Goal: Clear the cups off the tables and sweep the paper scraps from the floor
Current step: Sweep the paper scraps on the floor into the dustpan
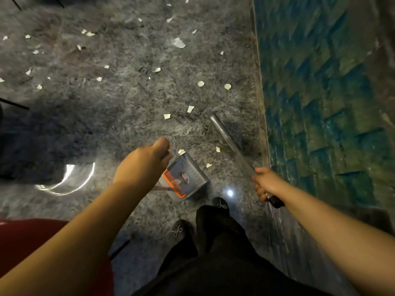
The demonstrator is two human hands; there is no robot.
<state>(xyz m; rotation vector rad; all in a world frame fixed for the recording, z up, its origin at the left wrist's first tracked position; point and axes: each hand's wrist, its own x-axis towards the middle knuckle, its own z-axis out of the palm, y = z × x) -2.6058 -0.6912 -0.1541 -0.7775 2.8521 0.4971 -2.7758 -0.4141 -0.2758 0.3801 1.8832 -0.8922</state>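
White paper scraps [178, 42] lie scattered over the grey marbled floor [128, 99], several of them just ahead of the dustpan. The grey dustpan [189, 175] with an orange comb edge stands on the floor near my feet. My left hand [147, 161] grips the top of its upright handle, which the hand mostly hides. My right hand [266, 184] holds a long silver broom handle [224, 135] that slants up and to the left; its black end sticks out behind the hand. The broom's head is blurred and hard to make out. No cups are in view.
A blue-green tiled wall [324, 92] runs along the right side, with a dark baseboard at its foot. A red seat [32, 238] is at the lower left. Thin black furniture legs [12, 103] show at the left edge. My black shoes [220, 204] stand behind the dustpan.
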